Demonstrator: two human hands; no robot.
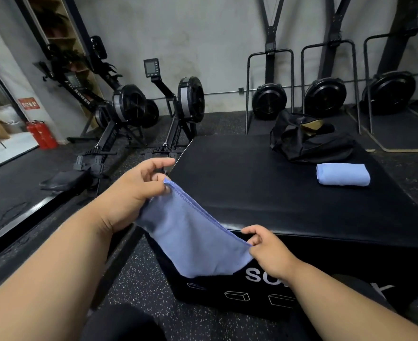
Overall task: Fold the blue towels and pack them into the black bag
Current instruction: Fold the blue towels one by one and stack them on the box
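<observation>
Both hands' fingers pinch a limp, stitched-edge blue towel by its corners.

Blue towel hangs slack w/ stitched top edge stretched, over box's near edge. 2nd blue towel folded, flat on box, just beside crumpled open black bag.

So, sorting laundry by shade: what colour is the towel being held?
Light periwinkle blue, plain, with stitched hem; the held towel shows best in the head view.
</observation>
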